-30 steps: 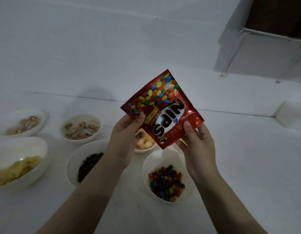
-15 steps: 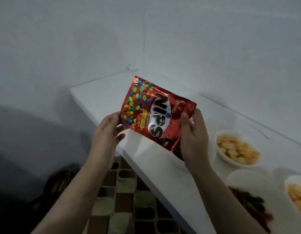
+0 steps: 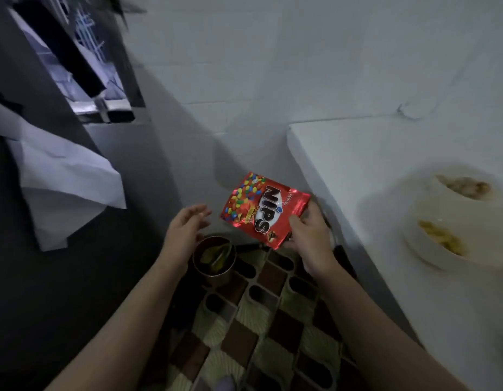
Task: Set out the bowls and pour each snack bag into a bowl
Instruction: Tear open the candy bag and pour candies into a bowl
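A red Nips candy bag (image 3: 263,208) hangs off the left end of the white table (image 3: 385,153), above the floor. My right hand (image 3: 309,238) grips its lower right corner. My left hand (image 3: 185,230) is off the bag, to its left, fingers spread and holding nothing. Two white bowls show blurred at the right on the table: one with brownish snacks (image 3: 467,187) and one with yellow chips (image 3: 442,241).
A round brown bin (image 3: 215,261) holding yellow wrappers stands on the checkered floor mat (image 3: 261,320), below and between my hands. White cloth (image 3: 64,182) hangs from dark furniture at the left. A white wall runs behind.
The view has swung left and down, off the table. My left hand has let go of the bag, which my right hand alone now holds lower, near the bin.
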`<state>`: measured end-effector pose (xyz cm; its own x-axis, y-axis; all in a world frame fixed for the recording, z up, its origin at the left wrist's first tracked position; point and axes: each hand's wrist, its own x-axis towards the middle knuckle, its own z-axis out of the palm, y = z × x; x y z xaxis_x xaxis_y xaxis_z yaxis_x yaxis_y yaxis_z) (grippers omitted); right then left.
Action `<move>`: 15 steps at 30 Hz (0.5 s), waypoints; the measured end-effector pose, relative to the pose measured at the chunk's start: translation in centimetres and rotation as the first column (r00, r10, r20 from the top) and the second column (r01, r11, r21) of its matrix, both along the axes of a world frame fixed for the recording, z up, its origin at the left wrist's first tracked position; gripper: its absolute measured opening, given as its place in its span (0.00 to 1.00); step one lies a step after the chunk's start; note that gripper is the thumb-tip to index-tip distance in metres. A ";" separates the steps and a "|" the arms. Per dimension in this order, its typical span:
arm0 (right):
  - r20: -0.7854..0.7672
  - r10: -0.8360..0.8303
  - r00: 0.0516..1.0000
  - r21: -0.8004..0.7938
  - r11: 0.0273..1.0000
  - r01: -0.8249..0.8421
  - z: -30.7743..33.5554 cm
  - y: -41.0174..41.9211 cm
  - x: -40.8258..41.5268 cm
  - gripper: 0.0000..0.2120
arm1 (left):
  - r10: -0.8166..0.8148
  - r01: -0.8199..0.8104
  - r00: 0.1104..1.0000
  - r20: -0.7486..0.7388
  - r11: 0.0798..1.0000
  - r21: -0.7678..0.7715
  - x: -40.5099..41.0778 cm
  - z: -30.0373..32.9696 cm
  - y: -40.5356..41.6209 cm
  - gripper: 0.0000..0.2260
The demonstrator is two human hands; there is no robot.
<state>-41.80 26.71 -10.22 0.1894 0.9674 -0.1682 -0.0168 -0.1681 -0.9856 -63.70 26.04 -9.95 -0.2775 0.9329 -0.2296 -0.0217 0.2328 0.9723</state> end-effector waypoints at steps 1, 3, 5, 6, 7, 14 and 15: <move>-0.005 0.012 1.000 -0.050 0.999 -0.013 -1.6 1.5 -1.6 0.13 | 0.007 -0.007 1.000 -0.011 0.999 -0.035 -1.4 -1.1 1.1 0.09; -0.018 0.020 1.000 -0.139 0.990 -0.022 -5.1 4.5 -4.3 0.13 | 0.010 -0.012 1.000 -0.019 0.995 -0.104 -3.8 -3.4 2.9 0.09; -0.034 0.017 0.999 -0.241 0.970 -0.025 -8.8 7.3 -6.7 0.11 | 0.021 -0.023 1.000 -0.011 0.985 -0.170 -5.8 -6.0 4.7 0.10; -0.026 0.014 1.000 -0.292 0.956 -0.021 -10.5 8.3 -7.6 0.11 | 0.035 -0.037 0.999 -0.014 0.978 -0.205 -6.5 -7.2 5.3 0.10; 0.001 0.019 1.000 -0.343 0.939 -0.018 -12.3 9.4 -8.5 0.10 | 0.045 -0.048 0.999 -0.016 0.971 -0.233 -7.2 -8.5 6.0 0.10; 0.111 0.091 0.990 -0.505 0.863 -0.023 -26.9 17.5 -13.4 0.17 | 0.156 -0.140 0.988 0.020 0.930 -0.339 -9.5 -20.4 11.1 0.10; 0.143 0.113 0.983 -0.514 0.858 -0.023 -29.4 18.7 -14.2 0.16 | 0.169 -0.151 0.985 0.023 0.929 -0.338 -9.7 -22.6 12.0 0.10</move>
<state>-55.95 45.45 -39.63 0.1939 0.7665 -0.6122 0.1655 -0.6407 -0.7498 -73.45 37.99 -32.57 -0.3967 0.7439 -0.5378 -0.1327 0.5332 0.8355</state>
